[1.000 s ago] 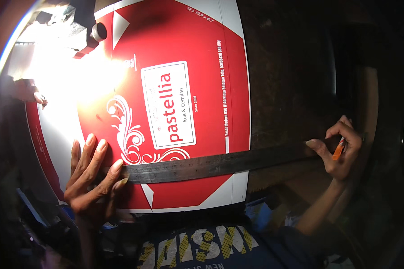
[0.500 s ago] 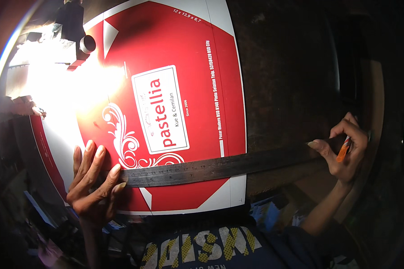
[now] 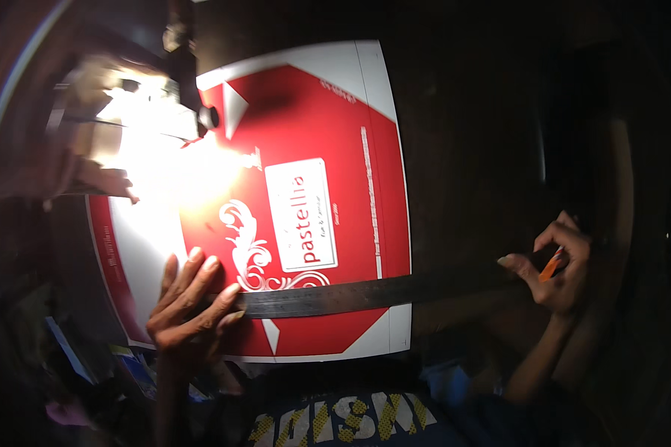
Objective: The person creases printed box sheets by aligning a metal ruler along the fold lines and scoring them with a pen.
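Observation:
A large printed red and white card sheet (image 3: 313,329) lies in front of me, scored with thin lines near its right side. Across its near part runs a long metal ruler (image 3: 335,296), reaching past the sheet's right edge into shadow. My left hand (image 3: 190,316) lies with fingers spread on the sheet, thumb and forefinger at the ruler's left end. Around a slim orange-ended tool (image 3: 552,264), my right hand (image 3: 565,279) is closed, its thumb stretched toward the ruler's right end. Whether that thumb touches the ruler is too dark to tell.
Bright glare from a lamp (image 3: 145,123) covers the sheet's left part, with a dark upright holder (image 3: 184,74) beside it. A dark table surface (image 3: 470,164) extends to the right. Blurred odds and ends lie at the lower left.
The whole view has shifted and blurred, so the sheet and my left hand appear further right and lower. Both hands keep their places along the ruler.

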Demonstrator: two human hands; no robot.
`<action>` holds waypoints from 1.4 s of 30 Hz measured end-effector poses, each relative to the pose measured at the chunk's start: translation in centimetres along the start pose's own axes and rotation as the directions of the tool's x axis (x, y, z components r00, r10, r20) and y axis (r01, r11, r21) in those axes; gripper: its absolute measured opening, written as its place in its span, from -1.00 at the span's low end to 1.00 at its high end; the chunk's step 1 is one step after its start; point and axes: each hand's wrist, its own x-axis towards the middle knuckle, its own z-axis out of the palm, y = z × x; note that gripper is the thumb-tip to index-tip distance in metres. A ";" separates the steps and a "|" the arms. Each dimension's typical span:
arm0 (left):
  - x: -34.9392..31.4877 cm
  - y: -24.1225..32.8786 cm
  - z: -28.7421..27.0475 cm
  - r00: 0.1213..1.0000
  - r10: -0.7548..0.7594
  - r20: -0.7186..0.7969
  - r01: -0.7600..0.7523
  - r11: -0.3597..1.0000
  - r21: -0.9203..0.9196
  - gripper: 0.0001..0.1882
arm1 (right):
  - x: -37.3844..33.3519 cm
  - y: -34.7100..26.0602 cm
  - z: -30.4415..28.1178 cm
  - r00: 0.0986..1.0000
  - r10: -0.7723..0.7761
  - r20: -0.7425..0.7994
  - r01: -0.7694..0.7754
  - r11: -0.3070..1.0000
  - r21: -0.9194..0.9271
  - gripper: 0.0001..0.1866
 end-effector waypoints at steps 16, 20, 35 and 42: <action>-1.3 -2.4 -1.2 0.922 -0.356 -0.154 0.377 0.914 0.149 -0.43 | -8.9 4.8 -0.9 0.589 0.614 -0.525 -0.718 0.696 0.010 -0.58; 2.8 -15.1 0.0 0.728 -0.438 -0.528 0.365 0.899 -0.244 -0.69 | -4.5 1.8 -0.5 0.718 0.550 -0.427 -0.588 0.807 0.051 -0.57; 22.7 -21.4 -0.6 0.948 -0.175 -0.267 0.274 0.874 0.402 -0.64 | -6.7 -4.1 2.3 0.622 0.461 -0.633 -0.634 0.771 -0.062 -0.62; 16.1 -17.6 0.1 0.941 0.054 -0.334 0.157 0.806 0.571 -0.60 | -5.2 -11.4 2.7 0.759 0.651 -0.017 -0.637 0.748 0.186 -0.87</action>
